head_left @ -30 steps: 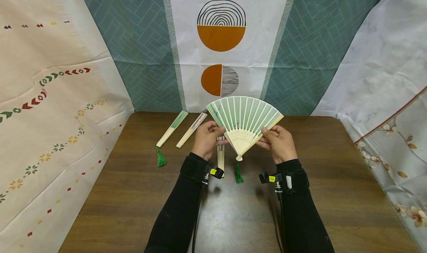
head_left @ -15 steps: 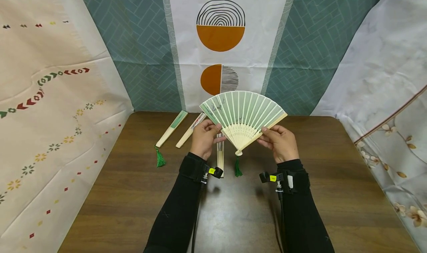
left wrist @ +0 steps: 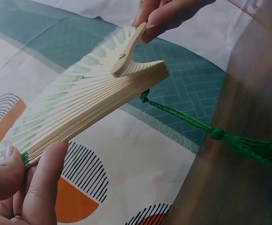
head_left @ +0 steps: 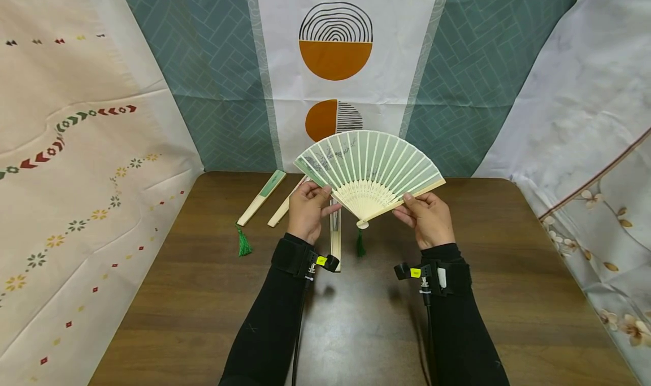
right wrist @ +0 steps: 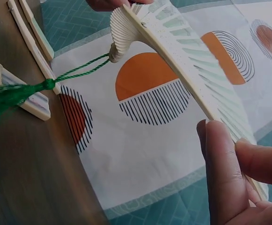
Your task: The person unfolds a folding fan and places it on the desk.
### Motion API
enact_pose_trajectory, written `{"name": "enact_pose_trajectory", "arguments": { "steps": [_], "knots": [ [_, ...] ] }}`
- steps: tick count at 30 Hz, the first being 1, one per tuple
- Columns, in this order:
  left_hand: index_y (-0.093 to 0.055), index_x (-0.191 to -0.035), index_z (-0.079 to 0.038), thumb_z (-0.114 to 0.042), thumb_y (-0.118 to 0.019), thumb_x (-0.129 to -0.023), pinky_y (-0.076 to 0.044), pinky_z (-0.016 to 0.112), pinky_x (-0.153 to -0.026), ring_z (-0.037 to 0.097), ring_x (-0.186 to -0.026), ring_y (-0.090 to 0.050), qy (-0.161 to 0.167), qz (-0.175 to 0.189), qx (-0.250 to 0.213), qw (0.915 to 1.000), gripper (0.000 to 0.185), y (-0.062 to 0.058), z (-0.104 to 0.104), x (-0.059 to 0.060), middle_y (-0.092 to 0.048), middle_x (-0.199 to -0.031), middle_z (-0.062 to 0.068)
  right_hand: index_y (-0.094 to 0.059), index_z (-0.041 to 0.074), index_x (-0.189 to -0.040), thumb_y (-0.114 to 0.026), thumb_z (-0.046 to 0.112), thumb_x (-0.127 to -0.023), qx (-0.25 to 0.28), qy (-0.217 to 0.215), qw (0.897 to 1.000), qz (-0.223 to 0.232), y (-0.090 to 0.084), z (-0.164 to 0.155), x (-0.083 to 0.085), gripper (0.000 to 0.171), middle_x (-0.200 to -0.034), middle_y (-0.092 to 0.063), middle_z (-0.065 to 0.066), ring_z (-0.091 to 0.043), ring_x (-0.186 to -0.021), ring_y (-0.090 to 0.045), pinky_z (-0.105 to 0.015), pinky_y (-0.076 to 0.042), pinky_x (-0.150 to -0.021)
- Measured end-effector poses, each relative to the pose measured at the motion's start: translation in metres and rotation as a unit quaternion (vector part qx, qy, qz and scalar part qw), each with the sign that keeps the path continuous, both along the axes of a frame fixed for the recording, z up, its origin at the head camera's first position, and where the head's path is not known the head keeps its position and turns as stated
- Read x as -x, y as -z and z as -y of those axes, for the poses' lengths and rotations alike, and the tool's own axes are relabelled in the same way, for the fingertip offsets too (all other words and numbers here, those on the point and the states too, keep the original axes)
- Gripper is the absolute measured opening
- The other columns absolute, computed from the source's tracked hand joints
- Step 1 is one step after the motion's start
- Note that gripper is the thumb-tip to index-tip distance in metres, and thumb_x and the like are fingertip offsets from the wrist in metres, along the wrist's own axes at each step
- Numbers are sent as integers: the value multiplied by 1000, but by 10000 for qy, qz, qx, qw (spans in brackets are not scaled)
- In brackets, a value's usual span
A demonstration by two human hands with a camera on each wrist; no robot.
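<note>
No text, brand or number is legible. Yellow label (head_left: 321, 260) on the left wrist camera (head_left: 333, 263): marking too small to read. Second yellow label (head_left: 415, 273), on the right wrist camera (head_left: 402, 271): same finding. White patch (head_left: 442, 277), right wrist strap (head_left: 459, 279): unreadable.

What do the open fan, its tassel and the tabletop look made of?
Open fan: pale matte ribs, probably bamboo or wood; thin pleated green leaf, fabric or paper. Tassel: probably silky thread, given its twisted cord. Tabletop: brown wood grain, slight sheen, perhaps laminate.
</note>
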State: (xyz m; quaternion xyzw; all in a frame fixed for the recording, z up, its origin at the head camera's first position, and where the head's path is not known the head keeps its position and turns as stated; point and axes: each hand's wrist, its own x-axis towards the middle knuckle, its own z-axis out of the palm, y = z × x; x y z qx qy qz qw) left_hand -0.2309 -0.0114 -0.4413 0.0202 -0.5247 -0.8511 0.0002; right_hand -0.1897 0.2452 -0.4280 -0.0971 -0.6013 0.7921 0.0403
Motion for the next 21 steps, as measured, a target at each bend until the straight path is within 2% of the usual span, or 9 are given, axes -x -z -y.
{"name": "enact_pose_trajectory", "arguments": {
  "steps": [12, 21],
  "knots": [
    [-59, -96, -7, 7, -63, -112, -74, 34, -81, 16, -89, -67, -375, -24, -570, 9977, 22, 1, -3, 1, -58, -90, 3, -61, -1, -130, -60, 6, -117, 328, 599, 9976, -102, 3, 5, 2, 16, -95, -82, 7, -4, -78, -81, -20, -70, -83],
    [-63, -100, -8, 7, -61, -113, -74, 35, -85, 18, -98, -66, -577, -64, -911, 9941, 20, 2, -6, 2, -60, -97, 4, -68, 1, -127, -63, 6, -115, 787, 1036, 9911, -286, 7, 9, 4, 14, -99, -82, 0, -7, -79, -81, -22, -70, -84]
  ]
}}
